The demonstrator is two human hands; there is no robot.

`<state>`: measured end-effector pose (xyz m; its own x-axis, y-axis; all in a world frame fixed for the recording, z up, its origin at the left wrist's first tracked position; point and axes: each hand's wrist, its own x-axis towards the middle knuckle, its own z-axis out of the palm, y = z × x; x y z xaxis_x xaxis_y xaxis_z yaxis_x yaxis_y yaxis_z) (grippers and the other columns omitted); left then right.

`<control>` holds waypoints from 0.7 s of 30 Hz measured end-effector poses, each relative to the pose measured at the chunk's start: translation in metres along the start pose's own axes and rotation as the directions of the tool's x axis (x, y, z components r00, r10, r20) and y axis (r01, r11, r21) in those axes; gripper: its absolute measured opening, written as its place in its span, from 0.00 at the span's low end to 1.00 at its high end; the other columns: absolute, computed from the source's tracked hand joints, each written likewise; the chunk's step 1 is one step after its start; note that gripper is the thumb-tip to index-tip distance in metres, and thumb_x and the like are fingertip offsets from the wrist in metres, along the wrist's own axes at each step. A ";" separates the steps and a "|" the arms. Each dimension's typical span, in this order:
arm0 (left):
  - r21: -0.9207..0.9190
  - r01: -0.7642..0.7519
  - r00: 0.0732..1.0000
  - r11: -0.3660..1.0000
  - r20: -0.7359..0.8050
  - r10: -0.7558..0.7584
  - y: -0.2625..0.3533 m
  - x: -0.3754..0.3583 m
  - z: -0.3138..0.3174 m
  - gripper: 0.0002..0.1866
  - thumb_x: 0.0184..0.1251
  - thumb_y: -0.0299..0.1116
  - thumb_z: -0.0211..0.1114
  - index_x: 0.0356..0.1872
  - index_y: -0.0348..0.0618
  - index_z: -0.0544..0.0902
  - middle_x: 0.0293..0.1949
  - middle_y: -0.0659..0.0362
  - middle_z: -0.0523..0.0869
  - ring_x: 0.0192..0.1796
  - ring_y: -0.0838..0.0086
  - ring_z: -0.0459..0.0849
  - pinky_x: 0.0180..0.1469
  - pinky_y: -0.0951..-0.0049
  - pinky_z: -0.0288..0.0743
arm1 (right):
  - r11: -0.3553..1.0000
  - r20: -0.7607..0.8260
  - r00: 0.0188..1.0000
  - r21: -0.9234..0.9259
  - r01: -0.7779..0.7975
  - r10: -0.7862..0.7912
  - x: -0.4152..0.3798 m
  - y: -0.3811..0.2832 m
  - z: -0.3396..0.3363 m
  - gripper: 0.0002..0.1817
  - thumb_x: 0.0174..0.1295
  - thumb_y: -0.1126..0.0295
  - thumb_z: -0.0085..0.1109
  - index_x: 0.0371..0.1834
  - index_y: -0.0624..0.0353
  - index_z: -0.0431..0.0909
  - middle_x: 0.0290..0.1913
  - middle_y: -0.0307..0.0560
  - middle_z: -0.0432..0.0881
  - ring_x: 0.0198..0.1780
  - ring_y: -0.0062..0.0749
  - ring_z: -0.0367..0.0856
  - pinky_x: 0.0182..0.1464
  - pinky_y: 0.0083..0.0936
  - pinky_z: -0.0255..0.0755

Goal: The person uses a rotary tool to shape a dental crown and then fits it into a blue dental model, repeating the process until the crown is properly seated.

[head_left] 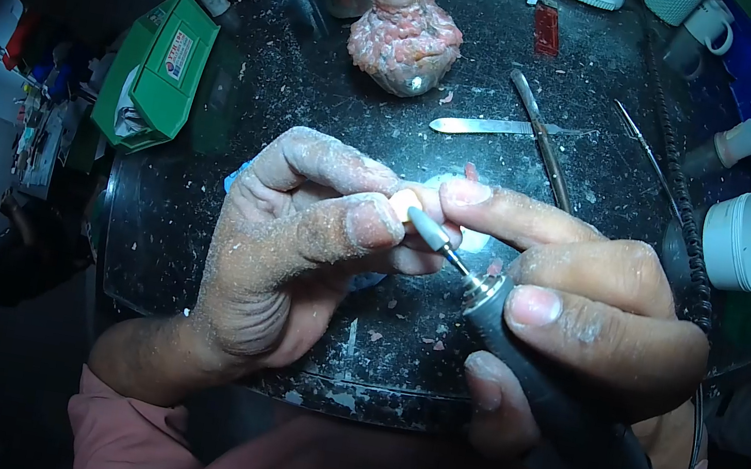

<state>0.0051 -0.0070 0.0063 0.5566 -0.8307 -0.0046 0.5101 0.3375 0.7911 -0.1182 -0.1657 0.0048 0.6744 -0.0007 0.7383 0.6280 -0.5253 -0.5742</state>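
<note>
Pinched between the thumb and fingertips of my left hand (pixel 281 239) is a small tooth-coloured dental crown (pixel 402 203). My right hand (pixel 621 298) is wrapped round a black rotary handpiece (pixel 558 386), which slants up and left from the lower right. The handpiece's grey tapered polishing tip (pixel 428 230) meets the crown's right side in this view. My right index finger reaches forward to the left fingertips, close beside the crown. Pale dust coats both hands, most heavily the left. The left fingers hide part of the crown.
Behind the hands lie a flat metal blade (pixel 483 128) and a wooden-handled knife (pixel 543 147), crossing. A lumpy pink-crusted burner (pixel 406 51) stands farther back. A green bin (pixel 156 72) is at left, a white tub (pixel 735 242) at right. A dark coiled cord (pixel 684 180) runs along the right.
</note>
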 end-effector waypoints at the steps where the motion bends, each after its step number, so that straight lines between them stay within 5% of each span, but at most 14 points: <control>1: 0.000 0.000 1.000 1.000 0.000 0.000 0.000 0.000 0.001 0.10 0.66 0.25 0.61 0.44 0.45 0.70 0.40 0.50 0.85 0.46 0.64 0.87 0.48 0.66 0.84 | 1.000 0.007 1.000 0.006 -0.003 0.003 0.000 0.000 0.000 0.20 0.63 0.72 0.60 0.52 0.60 0.60 0.43 0.55 0.71 0.50 0.59 0.82 0.52 0.47 0.82; 16: 0.084 -0.073 0.997 0.994 -0.013 0.075 0.000 0.000 0.002 0.11 0.63 0.22 0.62 0.42 0.43 0.70 0.38 0.47 0.86 0.42 0.63 0.87 0.47 0.66 0.82 | 0.999 -0.032 0.998 -0.008 0.045 -0.045 -0.003 0.004 0.003 0.18 0.64 0.73 0.58 0.52 0.62 0.60 0.43 0.55 0.71 0.49 0.59 0.83 0.51 0.45 0.83; 21: 0.295 -0.269 0.963 0.917 0.086 0.255 0.000 0.005 -0.006 0.13 0.59 0.20 0.65 0.40 0.42 0.71 0.35 0.47 0.86 0.38 0.62 0.88 0.43 0.66 0.83 | 0.999 -0.008 0.999 -0.011 0.045 -0.045 -0.003 0.002 0.002 0.19 0.65 0.72 0.57 0.51 0.63 0.60 0.43 0.55 0.72 0.49 0.58 0.83 0.50 0.43 0.84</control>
<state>0.0113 -0.0084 0.0025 0.6099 -0.7522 0.2496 0.1245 0.4019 0.9072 -0.1178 -0.1652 0.0005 0.6421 0.0161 0.7665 0.6537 -0.5338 -0.5364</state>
